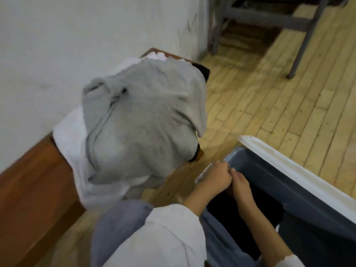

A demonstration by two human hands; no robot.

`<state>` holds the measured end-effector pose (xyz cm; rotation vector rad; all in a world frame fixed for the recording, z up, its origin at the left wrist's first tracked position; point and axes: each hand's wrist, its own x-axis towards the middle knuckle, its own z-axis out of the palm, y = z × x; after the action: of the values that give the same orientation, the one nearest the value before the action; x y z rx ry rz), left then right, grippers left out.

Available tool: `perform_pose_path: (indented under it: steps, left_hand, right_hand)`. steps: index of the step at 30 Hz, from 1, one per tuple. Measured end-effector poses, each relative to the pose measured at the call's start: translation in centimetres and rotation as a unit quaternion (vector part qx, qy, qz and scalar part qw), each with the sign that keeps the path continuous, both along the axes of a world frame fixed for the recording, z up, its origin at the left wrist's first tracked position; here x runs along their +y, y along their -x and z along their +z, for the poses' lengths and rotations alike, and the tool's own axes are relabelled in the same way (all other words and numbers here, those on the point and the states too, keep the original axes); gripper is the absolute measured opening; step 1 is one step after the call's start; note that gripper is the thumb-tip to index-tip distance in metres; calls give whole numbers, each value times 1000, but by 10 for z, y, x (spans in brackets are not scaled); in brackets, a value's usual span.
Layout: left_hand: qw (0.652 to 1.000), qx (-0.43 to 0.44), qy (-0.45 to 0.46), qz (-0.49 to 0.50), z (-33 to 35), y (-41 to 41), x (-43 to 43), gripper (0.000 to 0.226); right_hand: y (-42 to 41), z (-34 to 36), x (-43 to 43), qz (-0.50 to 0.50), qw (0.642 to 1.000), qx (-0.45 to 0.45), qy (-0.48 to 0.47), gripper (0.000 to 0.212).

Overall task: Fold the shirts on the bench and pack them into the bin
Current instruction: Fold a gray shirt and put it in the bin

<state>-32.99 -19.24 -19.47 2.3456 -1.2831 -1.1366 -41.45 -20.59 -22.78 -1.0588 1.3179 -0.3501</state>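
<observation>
Floor: pale wood floor (269,97) under everything.
Bench: a brown wooden bench (28,189) along the white wall, on the person's left.
Bin: a grey plastic bin (292,191) on the floor, just right of the bench. A white strip (289,162), maybe its lid, runs along its far side.
Grey hoodie: a grey zip hoodie (144,122) lies in a lump on top of the pile on the bench. It is not folded.
White clothes: white clothes (71,135) lie under the hoodie, touching it, and hang over the bench edge. They are not folded either.
Black cloth: something black and soft (231,212) is down inside the bin. It is likely a shirt already packed, but it is too dark to be sure.
Left hand: the left hand (215,177) is at the bin's near corner with its fingers curled. I cannot tell if it grips the rim.
Right hand: the right hand (243,187) reaches over the bin, with loose, mostly straight fingers. Its tips touch the left hand, and I see nothing in it.
Step now: it looks like the packing part, with both hands at the bin and away from the pile.
Next move: the hands likely go to the bench and lift the grey hoodie off the top. It is thick and floppy, so it needs both hands and a flat spot for folding. The pile leaves little room there.
</observation>
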Motion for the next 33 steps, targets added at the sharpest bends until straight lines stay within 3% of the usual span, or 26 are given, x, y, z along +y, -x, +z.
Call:
perform_pose_path:
  steps: [4, 8, 10, 12, 14, 16, 18, 21, 23, 25, 28, 33]
  left_hand:
    - [969, -75, 188, 140, 98, -73, 34, 21]
    - [880, -214, 312, 288, 147, -151, 113, 21]
    - [857, -258, 284, 344, 149, -179, 145, 25]
    - [877, -277, 200, 338, 144, -202, 169, 32]
    - [906, -257, 134, 310, 134, -214, 178, 36]
    - [916, -200, 144, 316, 132, -220, 180, 29]
    - [913, -156, 176, 334, 136, -222, 178, 12]
    - [893, -104, 244, 364, 143, -220, 178, 23]
    - [871, -30, 291, 394, 149, -215, 180, 19]
    - [846, 39, 323, 423, 154, -214, 188, 17]
    - [797, 97, 360, 476, 165, -216, 208, 14]
    - [696, 110, 427, 566, 197, -229, 256, 21]
  right_hand:
    - [-84, 99, 12, 28, 982, -185, 17, 28]
    - [-161, 169, 60, 157, 958, -227, 73, 16]
    - [-186, 188, 80, 184, 953, -225, 84, 17]
    - [-206, 202, 98, 214, 949, -215, 84, 19]
    - [-216, 206, 109, 233, 948, -203, 69, 21]
    - [-223, 200, 112, 226, 953, -198, 48, 23]
    - [-223, 192, 115, 232, 955, -175, 64, 22]
    - [-220, 182, 114, 236, 957, -126, 110, 23]
    - [-215, 185, 112, 223, 953, -106, 176, 26]
    - [-210, 190, 111, 219, 930, -79, 284, 25]
    - [-211, 195, 106, 297, 859, 14, 418, 31]
    - [-217, 202, 122, 424, 766, 152, 459, 50]
